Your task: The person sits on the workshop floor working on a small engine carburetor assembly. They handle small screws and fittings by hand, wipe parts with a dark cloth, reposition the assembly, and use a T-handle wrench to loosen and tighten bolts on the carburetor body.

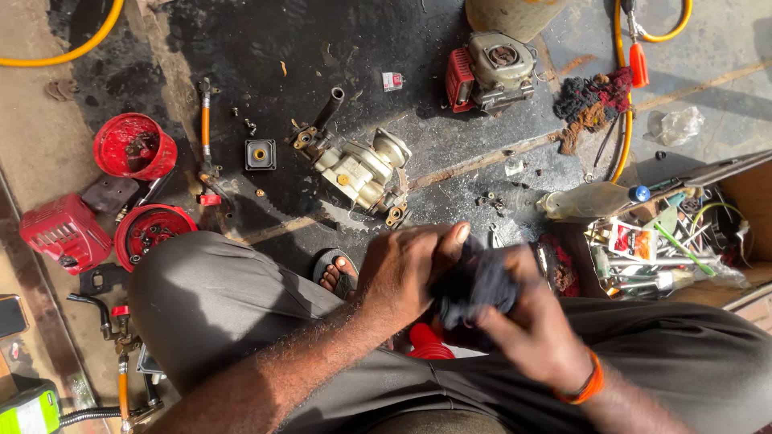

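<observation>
Dark cloth [474,285] sits bunched between both hands, the left hand [402,273] gripping it from one side, the right hand [535,321] closed around the other. Beneath them shows a red part [426,344]. Ahead lies the pump [362,170], apparently dismantled, with screws [490,201] loose.

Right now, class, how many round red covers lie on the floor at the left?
2: one red cover by the upper left, the other red cover below it, beside the knee. Others may be hidden.
</observation>
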Motion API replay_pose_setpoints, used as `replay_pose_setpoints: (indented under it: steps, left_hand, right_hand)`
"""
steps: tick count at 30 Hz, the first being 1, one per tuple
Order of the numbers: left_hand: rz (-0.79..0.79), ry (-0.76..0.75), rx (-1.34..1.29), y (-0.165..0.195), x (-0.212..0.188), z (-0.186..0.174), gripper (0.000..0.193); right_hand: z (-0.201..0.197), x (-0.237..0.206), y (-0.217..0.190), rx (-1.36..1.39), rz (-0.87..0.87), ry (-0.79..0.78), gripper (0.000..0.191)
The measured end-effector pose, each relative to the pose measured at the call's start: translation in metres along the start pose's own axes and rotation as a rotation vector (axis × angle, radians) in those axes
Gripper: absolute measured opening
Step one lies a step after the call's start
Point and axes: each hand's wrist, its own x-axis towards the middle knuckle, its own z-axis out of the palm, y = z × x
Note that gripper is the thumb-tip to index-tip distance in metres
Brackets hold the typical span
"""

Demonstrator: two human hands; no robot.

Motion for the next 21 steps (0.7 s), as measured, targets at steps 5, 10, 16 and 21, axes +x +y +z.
replay_pose_setpoints:
  steps: [5,10,16,21]
  left_hand:
    - [-0.369,-0.153,0.101,-0.014,-0.017,0.015,0.034]
    - [-0.329,-0.154,0.001,0.002,0.001,0.008,0.045]
    - [-0.596,-0.061,0.193,0.018,0.043,-0.062,0.056]
    - [-0.124,0.110,0.153,0.006,0.024,-0.048,0.042]
  right_hand:
    - [-0.005,-0.014,0.021,-0.341,0.084,-0.020,0.054]
    - [-0.020,-0.035,0.055,0.551,0.832,0.069,0.023]
    - [-0.042,-0.046,0.042,0.173,0.550,0.110,0.048]
    - [-0.048,-0.011,0.023,0.178,0.350,0.118,0.046]
